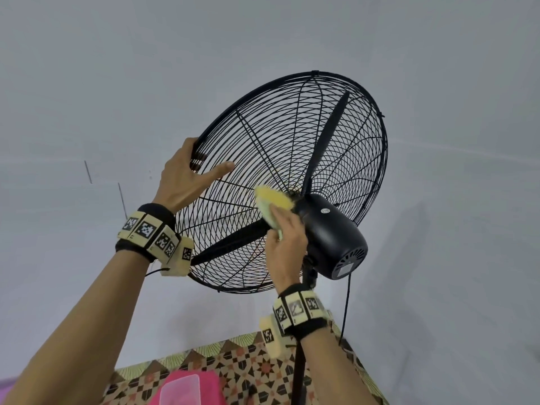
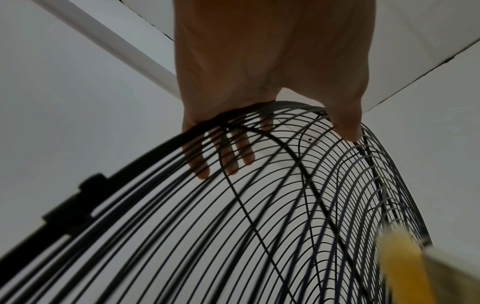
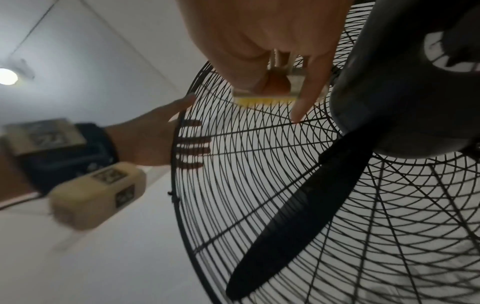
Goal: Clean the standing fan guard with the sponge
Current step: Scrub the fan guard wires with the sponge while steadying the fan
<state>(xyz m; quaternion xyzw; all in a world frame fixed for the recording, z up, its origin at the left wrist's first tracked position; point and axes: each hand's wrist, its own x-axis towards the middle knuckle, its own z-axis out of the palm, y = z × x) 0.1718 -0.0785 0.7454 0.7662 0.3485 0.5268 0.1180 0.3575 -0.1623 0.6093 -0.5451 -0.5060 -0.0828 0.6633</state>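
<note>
Wiping seems midway: right hand (image 1: 285,238) presses its gripped sponge (image 1: 273,200) onto the rear fan guard (image 1: 292,127) near the motor; left hand (image 1: 187,173), fingers hooked over the rim, steadies it; outer rings likely remain.

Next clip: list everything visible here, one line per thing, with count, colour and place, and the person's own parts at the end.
fan guard: one, black wire, tilted, centre of head view
fan blades: two visible, black, inside the guard
motor housing: one, black, behind the guard's hub
fan pole: one, black, below the housing
power cord: one, black, hanging from the housing
sponge: one, yellow with a pale backing, on the guard beside the hub
plastic tub: one, pink, clear lid, bottom edge
patterned surface: one, brown and green, below
ceiling lamp: one, white, lit
wrist bands: two, black with beige marker blocks
left hand: grips the guard's rim
right hand: holds the sponge
</note>
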